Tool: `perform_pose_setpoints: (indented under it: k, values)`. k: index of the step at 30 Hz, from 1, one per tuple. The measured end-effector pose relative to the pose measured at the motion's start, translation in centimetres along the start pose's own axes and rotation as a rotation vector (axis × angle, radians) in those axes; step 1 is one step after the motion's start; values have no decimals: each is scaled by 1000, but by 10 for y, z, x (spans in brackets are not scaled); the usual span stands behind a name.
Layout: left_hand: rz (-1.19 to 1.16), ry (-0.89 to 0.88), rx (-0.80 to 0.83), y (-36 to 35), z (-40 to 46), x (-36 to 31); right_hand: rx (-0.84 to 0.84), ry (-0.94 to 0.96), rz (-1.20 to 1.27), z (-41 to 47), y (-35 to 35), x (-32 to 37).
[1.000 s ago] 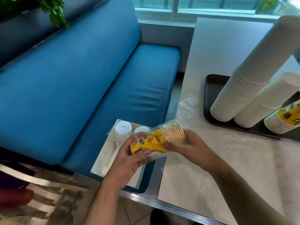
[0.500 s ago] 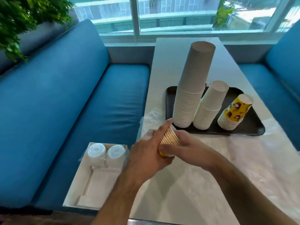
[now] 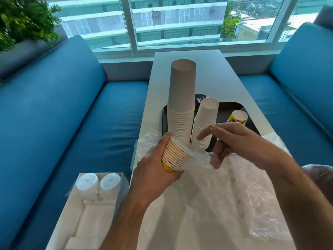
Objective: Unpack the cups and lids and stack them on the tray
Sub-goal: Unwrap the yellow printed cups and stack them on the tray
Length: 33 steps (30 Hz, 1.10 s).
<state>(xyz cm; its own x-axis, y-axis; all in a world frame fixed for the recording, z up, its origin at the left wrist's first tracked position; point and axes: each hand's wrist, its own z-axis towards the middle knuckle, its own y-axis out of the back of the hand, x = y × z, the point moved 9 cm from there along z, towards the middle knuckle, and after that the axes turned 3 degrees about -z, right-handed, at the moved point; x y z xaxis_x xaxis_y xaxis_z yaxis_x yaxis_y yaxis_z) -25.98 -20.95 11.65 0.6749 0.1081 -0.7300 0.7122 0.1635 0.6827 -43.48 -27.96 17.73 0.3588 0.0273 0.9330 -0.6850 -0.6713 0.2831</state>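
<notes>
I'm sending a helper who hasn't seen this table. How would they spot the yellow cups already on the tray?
Find the black tray on the white table between the blue benches. Three upside-down cup stacks stand on it; the yellow cups are farthest right. They are the shortest stack, and the only one printed yellow rather than plain white.

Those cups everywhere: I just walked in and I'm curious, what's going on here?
A person is unpacking paper cups. The left hand grips a sleeve of yellow cups while the right hand pulls at its clear plastic wrap. Three stacks already stand on the black tray: a tall white stack, a shorter white stack and a yellow stack.
</notes>
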Motion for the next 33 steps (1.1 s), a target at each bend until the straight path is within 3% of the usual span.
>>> perform_pose_setpoints:
  k: [4,7,16,20,25,27,33]
  values:
    - [32,-58,21,-11,1,-19,-65,28,-213,9,29,-2]
    - [79,-96,64,-22,2,-32,101,41,-483,16,19,-5]
    - [17,-135,76,-25,4,-41,274,50,-582,18,7,-14]
    - [1,-148,74,-26,4,-45,114,115,-614,20,25,-9]
    - [-15,-149,64,-22,2,-45,-266,77,-520,21,72,-14]
    - [-12,-147,73,-23,2,-47,-324,83,-537,20,77,-13]
    - [-41,-143,108,-28,4,-57,-31,174,-642,23,40,-1]
